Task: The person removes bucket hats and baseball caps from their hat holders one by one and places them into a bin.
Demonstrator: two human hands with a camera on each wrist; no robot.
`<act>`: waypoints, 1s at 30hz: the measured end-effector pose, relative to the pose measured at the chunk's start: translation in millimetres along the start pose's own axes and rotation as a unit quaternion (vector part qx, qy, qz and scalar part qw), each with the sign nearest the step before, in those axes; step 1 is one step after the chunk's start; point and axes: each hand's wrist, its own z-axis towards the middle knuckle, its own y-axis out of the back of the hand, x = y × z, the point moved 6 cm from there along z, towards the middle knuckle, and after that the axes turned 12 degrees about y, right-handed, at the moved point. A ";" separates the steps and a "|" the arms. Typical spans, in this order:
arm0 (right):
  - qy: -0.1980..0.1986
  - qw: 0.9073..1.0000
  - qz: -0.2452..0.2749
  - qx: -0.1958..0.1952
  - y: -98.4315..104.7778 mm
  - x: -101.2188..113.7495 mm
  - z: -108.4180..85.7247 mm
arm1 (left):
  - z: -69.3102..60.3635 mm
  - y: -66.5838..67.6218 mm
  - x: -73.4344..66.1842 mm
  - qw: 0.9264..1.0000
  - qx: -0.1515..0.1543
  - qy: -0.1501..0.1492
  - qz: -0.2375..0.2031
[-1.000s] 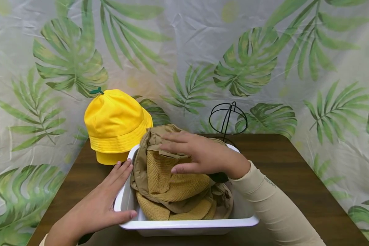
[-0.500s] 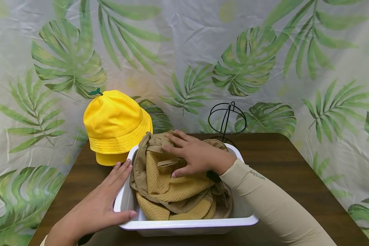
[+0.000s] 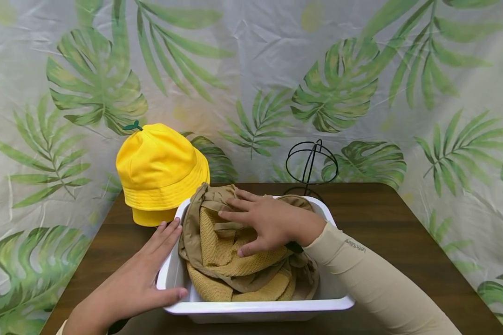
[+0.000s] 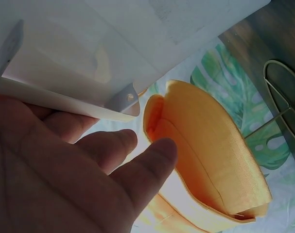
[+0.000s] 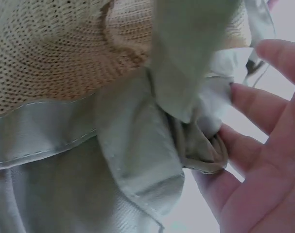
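A white bin (image 3: 260,306) holds a heap of crumpled tan hats (image 3: 243,270) with yellowish mesh lining. The left hand (image 3: 130,284) lies against the bin's left side, fingers straight, thumb over the near left corner; in the left wrist view its fingers (image 4: 154,158) extend beside the bin's outer wall (image 4: 89,43). Spread over the heap, the right hand (image 3: 272,221) touches the tan cloth with extended fingers. The right wrist view shows the right hand (image 5: 264,136) against folds of the cloth (image 5: 137,141), the mesh beyond.
Behind the bin's left corner a yellow bucket hat (image 3: 159,167) with a green sprout sits raised above the dark wooden table (image 3: 377,223). A black wire stand (image 3: 306,163) stands behind the bin to the right. A leaf-patterned curtain (image 3: 260,60) hangs behind.
The right hand has moved down and slightly left onto the cloth, and the heap's back part is lower. The left hand has kept its place at the bin.
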 end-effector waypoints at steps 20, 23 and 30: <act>0.030 0.995 0.078 0.062 -17.6 20.3 -5.3 | -0.4 0.1 -0.1 1.000 0.011 0.012 0.002; 0.028 0.994 0.080 0.071 -24.6 19.4 -2.9 | -0.6 0.7 -0.6 1.000 0.009 0.009 0.002; 0.009 0.992 0.055 0.117 -46.7 17.9 7.6 | -0.2 2.0 -0.8 1.000 0.008 0.011 0.006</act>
